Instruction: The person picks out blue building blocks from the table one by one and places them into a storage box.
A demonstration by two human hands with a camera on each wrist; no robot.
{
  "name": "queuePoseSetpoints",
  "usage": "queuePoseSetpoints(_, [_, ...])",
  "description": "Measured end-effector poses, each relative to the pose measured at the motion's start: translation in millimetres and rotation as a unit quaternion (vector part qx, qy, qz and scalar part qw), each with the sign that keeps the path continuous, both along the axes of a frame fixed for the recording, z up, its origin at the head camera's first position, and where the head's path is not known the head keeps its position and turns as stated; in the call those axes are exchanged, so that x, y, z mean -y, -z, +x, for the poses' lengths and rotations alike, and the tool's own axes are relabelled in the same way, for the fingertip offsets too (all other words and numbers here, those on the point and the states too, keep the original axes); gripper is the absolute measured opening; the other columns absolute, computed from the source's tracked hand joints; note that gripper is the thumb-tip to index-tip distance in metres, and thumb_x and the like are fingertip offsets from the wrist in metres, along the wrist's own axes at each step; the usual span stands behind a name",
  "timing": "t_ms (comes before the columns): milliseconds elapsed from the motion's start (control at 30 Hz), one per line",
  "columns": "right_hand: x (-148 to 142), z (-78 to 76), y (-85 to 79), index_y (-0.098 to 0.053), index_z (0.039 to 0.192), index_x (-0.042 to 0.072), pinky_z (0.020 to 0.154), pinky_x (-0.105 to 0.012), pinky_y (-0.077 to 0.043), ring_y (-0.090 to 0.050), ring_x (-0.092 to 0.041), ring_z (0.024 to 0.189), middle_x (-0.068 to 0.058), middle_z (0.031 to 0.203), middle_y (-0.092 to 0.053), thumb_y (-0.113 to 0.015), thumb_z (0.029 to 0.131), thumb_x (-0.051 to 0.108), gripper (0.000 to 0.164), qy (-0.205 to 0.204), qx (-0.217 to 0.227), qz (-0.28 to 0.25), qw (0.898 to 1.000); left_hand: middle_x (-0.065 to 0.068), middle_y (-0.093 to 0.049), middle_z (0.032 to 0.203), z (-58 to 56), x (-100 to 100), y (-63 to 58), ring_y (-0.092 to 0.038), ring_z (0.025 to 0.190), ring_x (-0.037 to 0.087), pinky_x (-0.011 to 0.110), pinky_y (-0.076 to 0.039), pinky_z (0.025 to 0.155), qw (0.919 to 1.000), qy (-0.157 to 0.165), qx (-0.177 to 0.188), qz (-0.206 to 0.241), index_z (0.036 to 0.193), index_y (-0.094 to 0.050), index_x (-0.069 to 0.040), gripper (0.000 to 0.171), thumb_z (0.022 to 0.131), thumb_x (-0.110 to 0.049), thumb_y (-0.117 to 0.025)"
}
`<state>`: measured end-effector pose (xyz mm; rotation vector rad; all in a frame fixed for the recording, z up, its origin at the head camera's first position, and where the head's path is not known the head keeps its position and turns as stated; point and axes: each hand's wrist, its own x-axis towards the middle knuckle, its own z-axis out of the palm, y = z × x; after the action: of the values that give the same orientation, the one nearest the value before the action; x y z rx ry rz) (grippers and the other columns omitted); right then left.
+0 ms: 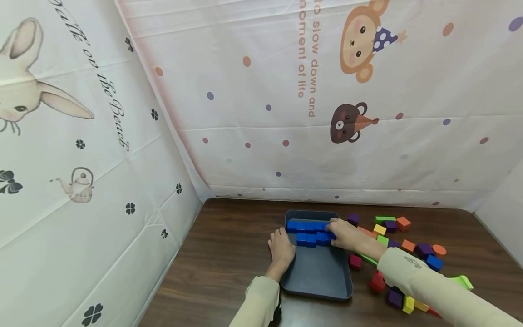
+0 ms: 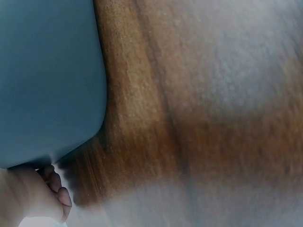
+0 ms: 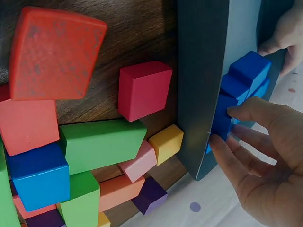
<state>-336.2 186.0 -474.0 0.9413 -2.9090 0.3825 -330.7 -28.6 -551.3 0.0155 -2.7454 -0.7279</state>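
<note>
A dark grey tray [image 1: 320, 274] lies on the table with two rows of blue blocks [image 1: 306, 240] in its far part. My right hand [image 1: 346, 235] reaches over the tray's right wall and pinches a blue block [image 3: 222, 115] at the right end of the nearer row, thumb and fingers on opposite sides. Along the left wall, my left hand [image 1: 282, 247] holds the tray's rim; the right wrist view has its thumb on the inner side. Curled fingers [image 2: 56, 180] of that hand show beside the tray in the left wrist view.
Loose blocks lie right of the tray: a crimson block [image 3: 144, 90], a long green block [image 3: 104, 144], a yellow block [image 3: 165, 144] and several others in purple, orange and blue. The right forearm passes above them. A patterned cloth [image 1: 261, 168] hangs behind the wooden table [image 1: 229, 254].
</note>
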Motion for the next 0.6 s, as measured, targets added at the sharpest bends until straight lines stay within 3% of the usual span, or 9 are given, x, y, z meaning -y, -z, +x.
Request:
queuePoseSetpoints(433, [7.4, -0.9, -0.9, -0.072, 0.097, -0.007, 0.064, -0.035, -0.059, -0.062, -0.017, 0.074, -0.018, 0.096, -0.071, -0.078, 0.079, -0.005, 0.019, 0.01, 0.03, 0.017, 0.999, 0.017, -0.064, 0.108, 1.2, 1.1, -0.9, -0.053, 0.099, 0.032, 0.049, -0.044, 0.086, 0.9999, 0.0, 0.009, 0.01, 0.112, -0.059, 0.001, 0.035, 0.082, -0.003, -0.077])
queuePoseSetpoints(600, [2.5, -0.8, -10.0, -0.072, 0.1, -0.008, 0.066, -0.036, -0.06, -0.07, -0.023, 0.081, -0.021, 0.099, -0.073, -0.078, 0.081, -0.005, 0.02, 0.0, 0.031, 0.014, 0.999, 0.017, -0.063, 0.107, -0.7, 0.1, -0.2, -0.053, 0.101, 0.033, 0.05, -0.044, 0.087, 0.9999, -0.002, 0.009, 0.012, 0.114, -0.059, 0.002, 0.037, 0.082, -0.002, -0.076])
